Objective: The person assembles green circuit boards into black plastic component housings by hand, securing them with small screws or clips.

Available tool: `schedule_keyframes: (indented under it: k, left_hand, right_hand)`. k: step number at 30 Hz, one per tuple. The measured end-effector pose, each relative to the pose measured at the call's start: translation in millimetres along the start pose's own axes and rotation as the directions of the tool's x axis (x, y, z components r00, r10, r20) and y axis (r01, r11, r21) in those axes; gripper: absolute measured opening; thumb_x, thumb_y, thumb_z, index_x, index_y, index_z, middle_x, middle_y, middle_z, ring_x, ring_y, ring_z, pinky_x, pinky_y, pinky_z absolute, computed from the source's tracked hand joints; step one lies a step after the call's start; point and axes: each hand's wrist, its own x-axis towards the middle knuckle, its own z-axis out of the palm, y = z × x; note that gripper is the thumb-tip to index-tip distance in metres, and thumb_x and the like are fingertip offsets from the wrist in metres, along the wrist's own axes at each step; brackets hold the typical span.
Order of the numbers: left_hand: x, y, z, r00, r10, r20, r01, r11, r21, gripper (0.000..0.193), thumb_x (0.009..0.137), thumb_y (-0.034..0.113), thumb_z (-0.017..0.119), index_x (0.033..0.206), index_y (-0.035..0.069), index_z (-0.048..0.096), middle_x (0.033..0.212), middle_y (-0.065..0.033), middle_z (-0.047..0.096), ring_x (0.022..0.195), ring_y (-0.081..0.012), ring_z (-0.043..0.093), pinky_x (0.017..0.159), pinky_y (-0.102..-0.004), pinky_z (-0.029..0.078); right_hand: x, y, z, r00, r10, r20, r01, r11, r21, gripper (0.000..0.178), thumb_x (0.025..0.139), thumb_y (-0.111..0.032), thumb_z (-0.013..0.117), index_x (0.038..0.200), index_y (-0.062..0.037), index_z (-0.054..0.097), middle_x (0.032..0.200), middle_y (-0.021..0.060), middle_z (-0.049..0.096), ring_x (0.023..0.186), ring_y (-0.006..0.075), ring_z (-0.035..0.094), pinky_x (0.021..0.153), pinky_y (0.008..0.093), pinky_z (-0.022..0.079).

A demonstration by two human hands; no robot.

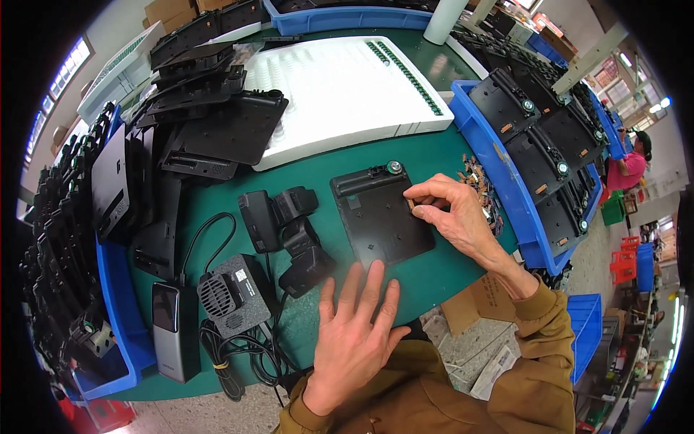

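Observation:
A flat black plastic panel [379, 228] lies on the green tabletop in front of me, with a round silver-and-green piece [394, 167] at its top corner. My right hand [463, 220] is at the panel's right edge, thumb and index finger closed on a small orange-brown part [411, 204]. Whether that part is fixed to the panel, I cannot tell. My left hand [354, 343] is spread flat with its fingers apart, fingertips by the panel's lower edge. It holds nothing. A pile of small brown pieces with wires [478, 184] lies beyond my right hand.
At the right, a blue bin [499, 166] holds similar black panels. A white foam tray [332, 94] with a row of green-and-silver pieces sits behind. More panels [224, 134] are stacked left. Black devices [278, 217], cables [238, 354] and a power bank [173, 333] lie near left.

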Motion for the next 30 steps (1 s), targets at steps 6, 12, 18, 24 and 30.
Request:
schedule_keyframes:
  k: [6, 12, 18, 24, 30]
  left_hand:
    - [1, -1, 0, 1.000, 0.001, 0.000, -0.001, 1.000, 0.006, 0.065, 0.079, 0.043, 0.074, 0.131, 0.008, 0.059, 0.152, -0.0163, 0.040, 0.136, -0.0395, 0.039, 0.110, -0.0582, 0.028]
    - [1, 0, 0, 1.000, 0.004, 0.002, -0.004, 1.000, 0.024, 0.065, 0.080, 0.043, 0.073, 0.132, 0.008, 0.058, 0.152, -0.0162, 0.040, 0.136, -0.0396, 0.039, 0.110, -0.0583, 0.029]
    - [0, 2, 2, 1.000, 0.012, -0.007, -0.012, 1.000, 0.020, 0.065, 0.079, 0.042, 0.074, 0.132, 0.007, 0.058, 0.152, -0.0157, 0.040, 0.136, -0.0394, 0.039, 0.110, -0.0582, 0.029]
    - [-1, -1, 1, 1.000, 0.006, -0.006, -0.006, 1.000, 0.027, 0.069, 0.079, 0.041, 0.075, 0.136, 0.008, 0.055, 0.153, -0.0166, 0.039, 0.136, -0.0398, 0.038, 0.111, -0.0580, 0.029]
    - [7, 6, -7, 0.999, 0.015, -0.045, -0.016, 1.000, -0.020, 0.080, 0.076, 0.035, 0.078, 0.143, 0.002, 0.046, 0.154, -0.0259, 0.032, 0.138, -0.0446, 0.036, 0.111, -0.0561, 0.030]
  right_hand:
    - [4, -4, -6, 0.997, -0.072, -0.013, 0.072, 0.997, -0.019, 0.029, 0.082, 0.001, 0.070, 0.110, -0.0017, 0.071, 0.103, 0.0065, 0.066, 0.089, 0.0150, 0.065, 0.075, 0.0264, 0.053]
    - [28, -10, -9, 0.984, -0.180, -0.009, 0.175, 0.966, -0.189, 0.036, 0.080, 0.000, 0.068, 0.116, -0.0019, 0.067, 0.112, 0.0098, 0.066, 0.102, 0.0205, 0.065, 0.080, 0.0310, 0.053]
    - [49, 0, 2, 0.885, -0.459, 0.081, 0.451, 0.801, -0.393, 0.044, 0.076, -0.001, 0.069, 0.120, -0.0015, 0.064, 0.118, 0.0133, 0.064, 0.107, 0.0301, 0.061, 0.089, 0.0393, 0.051]
    - [63, 7, 7, 0.902, -0.387, 0.193, 0.431, 0.843, -0.321, 0.040, 0.074, 0.001, 0.068, 0.114, -0.0009, 0.064, 0.108, 0.0159, 0.064, 0.105, 0.0359, 0.059, 0.090, 0.0440, 0.048]
    - [49, 4, -13, 0.830, -0.545, 0.115, 0.530, 0.708, -0.467, 0.041, 0.071, 0.005, 0.067, 0.111, -0.0012, 0.063, 0.102, 0.0151, 0.062, 0.098, 0.0359, 0.059, 0.085, 0.0440, 0.049]
